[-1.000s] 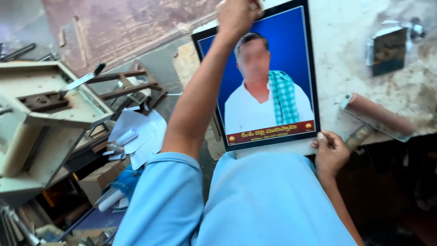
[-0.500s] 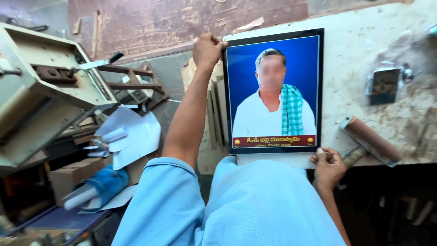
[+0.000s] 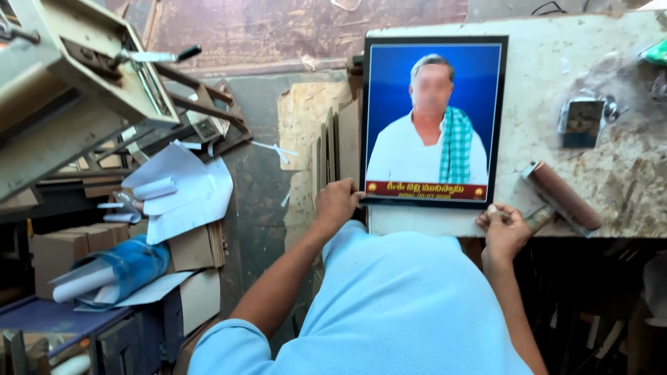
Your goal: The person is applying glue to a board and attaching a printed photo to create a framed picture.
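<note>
Frame: a black-framed portrait photograph with a blue background (image 3: 432,121) lies flat on the pale, stained stone worktop (image 3: 556,62), at its left edge.
Left hand: the left hand (image 3: 337,203) rests at the frame's lower left corner, fingers curled onto the bottom edge.
Right hand: the right hand (image 3: 504,230) sits just below the frame's lower right corner, fingers bent; whether they actually pinch the frame is hard to tell.
Right of frame: a brown cylindrical hand roller (image 3: 560,196) and a small metal clip-like tool (image 3: 582,122).
Left of frame: loose white paper sheets (image 3: 182,187), well apart.
</note>
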